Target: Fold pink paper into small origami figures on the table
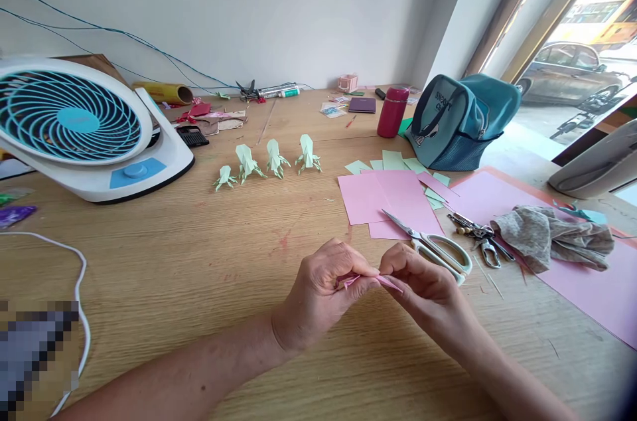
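Observation:
My left hand (323,288) and my right hand (423,288) meet over the wooden table (199,255), both pinched on a small folded piece of pink paper (385,281). Most of that paper is hidden inside my fingers; only thin pink edges show between them. Just behind my right hand lie white-handled scissors (438,248) on a stack of pink paper sheets (383,198). Several folded pale green paper figures (271,162) stand in a row farther back.
A white and blue fan (84,125) sits at the left with a white cable (74,288). A teal bag (460,119), a red bottle (392,111), keys (480,235), a grey cloth (552,235) and a large pink sheet (597,288) lie at the right.

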